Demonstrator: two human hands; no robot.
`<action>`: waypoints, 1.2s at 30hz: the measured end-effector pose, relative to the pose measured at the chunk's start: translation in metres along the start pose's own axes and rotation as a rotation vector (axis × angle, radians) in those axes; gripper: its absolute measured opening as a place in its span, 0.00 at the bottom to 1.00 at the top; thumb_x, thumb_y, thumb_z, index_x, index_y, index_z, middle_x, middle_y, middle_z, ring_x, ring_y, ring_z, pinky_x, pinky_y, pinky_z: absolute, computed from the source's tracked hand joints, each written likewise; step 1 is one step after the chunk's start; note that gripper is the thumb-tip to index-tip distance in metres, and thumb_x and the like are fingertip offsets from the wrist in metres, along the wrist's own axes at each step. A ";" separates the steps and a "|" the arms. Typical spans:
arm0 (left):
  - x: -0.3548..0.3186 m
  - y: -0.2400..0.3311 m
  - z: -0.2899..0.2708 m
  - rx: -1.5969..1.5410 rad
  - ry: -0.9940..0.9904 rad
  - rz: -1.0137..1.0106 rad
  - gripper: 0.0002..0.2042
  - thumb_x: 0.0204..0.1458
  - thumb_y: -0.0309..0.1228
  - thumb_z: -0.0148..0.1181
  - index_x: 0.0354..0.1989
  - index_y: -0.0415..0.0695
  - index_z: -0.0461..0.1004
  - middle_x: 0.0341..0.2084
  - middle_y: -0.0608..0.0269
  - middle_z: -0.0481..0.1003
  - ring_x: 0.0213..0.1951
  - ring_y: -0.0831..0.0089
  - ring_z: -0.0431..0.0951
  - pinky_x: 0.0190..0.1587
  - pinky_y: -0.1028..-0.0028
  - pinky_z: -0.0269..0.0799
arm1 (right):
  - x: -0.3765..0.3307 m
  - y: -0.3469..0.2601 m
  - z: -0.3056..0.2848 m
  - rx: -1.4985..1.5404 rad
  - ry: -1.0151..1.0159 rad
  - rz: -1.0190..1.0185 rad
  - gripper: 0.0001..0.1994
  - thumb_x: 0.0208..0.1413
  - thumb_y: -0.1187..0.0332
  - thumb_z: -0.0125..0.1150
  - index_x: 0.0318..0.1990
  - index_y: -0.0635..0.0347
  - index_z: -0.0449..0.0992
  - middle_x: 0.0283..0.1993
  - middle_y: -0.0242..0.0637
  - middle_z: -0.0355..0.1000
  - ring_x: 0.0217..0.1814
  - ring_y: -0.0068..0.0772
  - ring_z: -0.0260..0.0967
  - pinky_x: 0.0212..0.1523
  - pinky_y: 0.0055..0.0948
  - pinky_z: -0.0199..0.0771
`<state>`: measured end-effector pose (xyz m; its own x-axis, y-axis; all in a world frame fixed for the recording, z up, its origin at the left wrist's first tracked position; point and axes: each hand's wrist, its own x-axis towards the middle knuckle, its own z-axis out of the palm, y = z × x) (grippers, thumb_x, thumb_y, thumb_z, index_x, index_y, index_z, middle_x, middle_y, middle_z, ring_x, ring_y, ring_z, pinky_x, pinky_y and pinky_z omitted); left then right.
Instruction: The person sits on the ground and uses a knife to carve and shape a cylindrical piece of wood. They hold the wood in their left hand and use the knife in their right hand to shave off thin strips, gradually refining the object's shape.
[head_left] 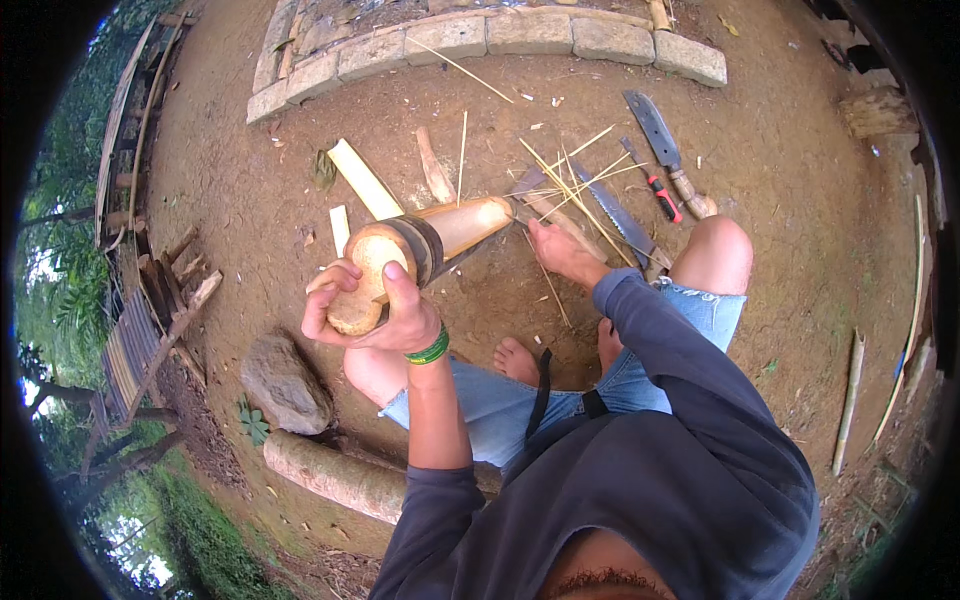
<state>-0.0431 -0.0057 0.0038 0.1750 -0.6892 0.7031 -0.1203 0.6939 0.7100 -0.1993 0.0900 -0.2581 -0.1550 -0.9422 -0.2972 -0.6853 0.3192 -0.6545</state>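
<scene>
My left hand (pixel 405 315) is wrapped round a thick, pale carved wooden or bamboo piece (pixel 478 225), its broad rounded end towards me. Dark bands circle the piece, and its narrower end points right. At that narrow end, my right hand (pixel 565 250) is closed with fingers pinched together. A thin dark tip shows by its fingertips; what it belongs to is hidden. Just beyond the right hand lie thin split strips (pixel 575 185) and a saw (pixel 615 212). A broad-bladed machete (pixel 655 135) and a tool with a red and black handle (pixel 664 198) lie farther right.
Pale split bamboo (pixel 365 180) and a short stick (pixel 433 165) lie on the dirt ahead. A block edging (pixel 530 36) runs across the far side. To my left are a large rock (pixel 283 380) and a log (pixel 335 475); a pole (pixel 850 400) lies at right.
</scene>
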 end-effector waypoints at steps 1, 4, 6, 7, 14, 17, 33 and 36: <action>0.001 0.001 -0.001 -0.004 0.002 0.004 0.26 0.45 0.26 0.70 0.46 0.49 0.57 0.34 0.64 0.62 0.37 0.71 0.64 0.47 0.65 0.64 | 0.000 -0.007 -0.007 -0.010 0.041 -0.047 0.07 0.62 0.71 0.46 0.44 0.65 0.65 0.27 0.58 0.73 0.31 0.62 0.73 0.32 0.56 0.71; 0.000 -0.005 -0.017 0.038 0.029 0.004 0.27 0.44 0.29 0.70 0.46 0.49 0.56 0.34 0.63 0.60 0.37 0.70 0.63 0.46 0.65 0.64 | -0.042 -0.117 -0.083 0.173 0.023 -0.115 0.06 0.61 0.72 0.48 0.42 0.64 0.65 0.22 0.53 0.71 0.24 0.60 0.71 0.23 0.53 0.68; -0.004 -0.001 -0.018 0.056 0.041 -0.013 0.29 0.43 0.32 0.72 0.46 0.48 0.55 0.35 0.63 0.59 0.38 0.69 0.63 0.45 0.65 0.63 | -0.092 -0.176 -0.127 0.228 0.070 -0.229 0.05 0.60 0.73 0.50 0.41 0.62 0.64 0.20 0.51 0.69 0.21 0.57 0.70 0.20 0.52 0.67; -0.006 0.000 -0.018 0.041 0.049 -0.017 0.28 0.44 0.32 0.71 0.47 0.48 0.55 0.35 0.62 0.59 0.38 0.69 0.63 0.45 0.65 0.63 | -0.097 -0.180 -0.128 0.220 0.052 -0.202 0.05 0.60 0.73 0.50 0.41 0.62 0.63 0.19 0.51 0.69 0.21 0.58 0.70 0.21 0.52 0.67; -0.012 0.008 -0.019 -0.021 0.026 -0.012 0.28 0.46 0.34 0.68 0.47 0.49 0.53 0.35 0.61 0.57 0.38 0.67 0.63 0.44 0.64 0.63 | -0.042 -0.084 -0.059 -0.004 -0.096 0.097 0.10 0.58 0.74 0.46 0.46 0.66 0.64 0.30 0.60 0.75 0.35 0.64 0.76 0.34 0.54 0.77; -0.009 0.007 -0.014 -0.027 0.008 -0.024 0.28 0.46 0.34 0.69 0.48 0.49 0.54 0.35 0.61 0.58 0.38 0.68 0.62 0.46 0.64 0.63 | -0.020 -0.033 -0.009 -0.017 -0.098 0.155 0.12 0.61 0.73 0.42 0.49 0.66 0.65 0.34 0.61 0.75 0.40 0.65 0.76 0.40 0.56 0.76; 0.011 -0.022 -0.055 -0.371 -0.066 -0.077 0.29 0.42 0.33 0.65 0.55 0.54 0.61 0.36 0.59 0.66 0.42 0.65 0.68 0.51 0.57 0.69 | 0.030 0.011 -0.022 0.015 -0.273 0.026 0.22 0.68 0.51 0.40 0.47 0.60 0.75 0.49 0.52 0.75 0.55 0.55 0.70 0.56 0.47 0.68; 0.012 -0.027 -0.062 -0.446 -0.116 -0.093 0.31 0.40 0.33 0.65 0.56 0.56 0.62 0.37 0.59 0.66 0.43 0.64 0.69 0.55 0.51 0.68 | 0.022 0.006 -0.008 0.097 -0.342 0.098 0.23 0.68 0.50 0.40 0.49 0.59 0.75 0.50 0.52 0.75 0.56 0.56 0.69 0.58 0.48 0.66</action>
<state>0.0226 -0.0196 -0.0094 0.0518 -0.7537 0.6552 0.3272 0.6327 0.7019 -0.2128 0.0701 -0.2631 0.0420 -0.8233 -0.5660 -0.6058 0.4295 -0.6697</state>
